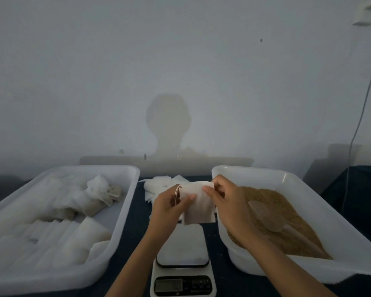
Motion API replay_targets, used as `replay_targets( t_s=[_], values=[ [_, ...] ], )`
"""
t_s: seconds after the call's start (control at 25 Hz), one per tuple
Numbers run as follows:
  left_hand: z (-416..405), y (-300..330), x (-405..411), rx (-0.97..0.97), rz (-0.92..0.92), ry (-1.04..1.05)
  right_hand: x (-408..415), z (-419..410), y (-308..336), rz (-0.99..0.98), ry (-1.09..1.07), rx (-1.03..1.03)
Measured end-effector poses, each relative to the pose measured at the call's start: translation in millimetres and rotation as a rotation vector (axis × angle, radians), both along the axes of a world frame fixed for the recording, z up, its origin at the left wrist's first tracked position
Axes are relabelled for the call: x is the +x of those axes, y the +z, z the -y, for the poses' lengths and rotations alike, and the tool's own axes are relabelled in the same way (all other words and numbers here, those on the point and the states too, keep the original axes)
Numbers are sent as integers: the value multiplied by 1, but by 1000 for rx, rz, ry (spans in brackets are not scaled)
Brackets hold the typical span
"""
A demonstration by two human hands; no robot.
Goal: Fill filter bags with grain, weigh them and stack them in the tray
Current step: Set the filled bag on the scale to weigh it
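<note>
Head view: both hands are holding an empty white filter bag in the air above a digital kitchen scale on the dark bench. The left hand is pinching the bag's left edge with curled fingers; the right hand is pinching its top right corner. A white tray of filled bags is sitting left; a tub of brown grain right.

Dark blue bench against a pale wall. On it, left: white tray of filled bags. Right: white tub of brown grain. Between them, near edge: digital scale. Behind: loose pile of empty filter bags.
</note>
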State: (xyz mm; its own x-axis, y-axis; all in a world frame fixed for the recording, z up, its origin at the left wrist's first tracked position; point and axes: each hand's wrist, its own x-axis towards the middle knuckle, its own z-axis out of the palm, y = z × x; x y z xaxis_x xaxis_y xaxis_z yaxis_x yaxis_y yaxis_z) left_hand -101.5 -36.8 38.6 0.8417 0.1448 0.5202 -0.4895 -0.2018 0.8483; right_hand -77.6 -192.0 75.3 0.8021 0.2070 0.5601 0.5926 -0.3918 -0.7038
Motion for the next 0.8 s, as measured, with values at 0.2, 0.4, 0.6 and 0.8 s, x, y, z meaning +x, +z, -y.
replay_targets(
  t_s=[0.2, 0.4, 0.6, 0.8],
  values=[
    [-31, -40, -4, 199, -198, 196, -5, -38, -51, -114, -95, -90],
    [-24, -66, 1, 262, -303, 351, 2, -50, -80, -129, -198, -195],
    [-24, -70, 6, 375, -322, 315, 12, -47, -89, -227, -118, -195],
    [-42, -69, 3, 157, -287, 300, 6, -42, -81, -197, 1, -30]
  ],
)
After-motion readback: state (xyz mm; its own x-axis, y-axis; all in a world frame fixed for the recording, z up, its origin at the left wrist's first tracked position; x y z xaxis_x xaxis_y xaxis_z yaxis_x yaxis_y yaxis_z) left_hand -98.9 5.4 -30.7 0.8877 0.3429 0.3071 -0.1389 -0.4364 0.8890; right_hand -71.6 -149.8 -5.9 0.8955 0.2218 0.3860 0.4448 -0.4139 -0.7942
